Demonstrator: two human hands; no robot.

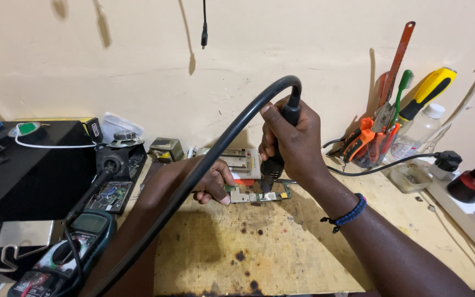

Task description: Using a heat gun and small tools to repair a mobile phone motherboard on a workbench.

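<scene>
Scorched wooden bench (281,247), multimeter (78,242) near left, tool cup (377,148) far right. Mid-bench: right hand (298,140) clenched round hot-air wand (279,143), nozzle down over circuit board (259,195). Left hand (204,184) pinching board's left edge w/ fingertips. Board prob. light, stiff, fragile; best gripped by edges. Hose (215,159) thick, springy.

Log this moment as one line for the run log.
right hand: grips hot-air handpiece, nozzle down over circuit board | left hand: steadies board's left end | surface: scorched wooden bench
</scene>
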